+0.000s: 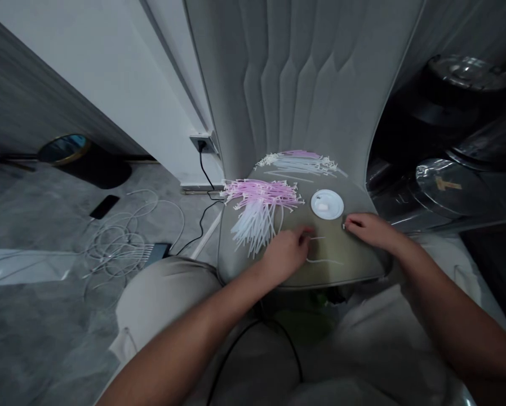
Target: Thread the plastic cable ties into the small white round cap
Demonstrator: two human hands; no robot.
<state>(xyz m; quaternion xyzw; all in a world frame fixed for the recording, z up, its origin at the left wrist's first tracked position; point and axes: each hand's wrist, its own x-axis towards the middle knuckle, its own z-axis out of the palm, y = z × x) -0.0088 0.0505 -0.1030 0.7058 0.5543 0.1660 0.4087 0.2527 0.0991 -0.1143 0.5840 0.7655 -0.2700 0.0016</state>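
My left hand (287,252) is closed in a pinch over the front of the chair seat, with a thin white strand (319,238) coming out from its fingers. Another thin strand (327,261) lies just below that, close to the fingertips. To the right, my right hand (368,228) is also pinched, and a small white piece (344,226) shows at its fingertips. Between and behind the hands lies a round white lid (336,212) with a small white block on it. Left of the lid, pink strands (263,192) with white ends lie across a fan of white strands (253,226).
A further bundle of strands (297,163) lies by the backrest of the grey chair (295,107). On the floor at left are coiled white cables (113,237), a phone (105,207) and a dark bin (92,163). A black plug (201,145) sits in the wall socket.
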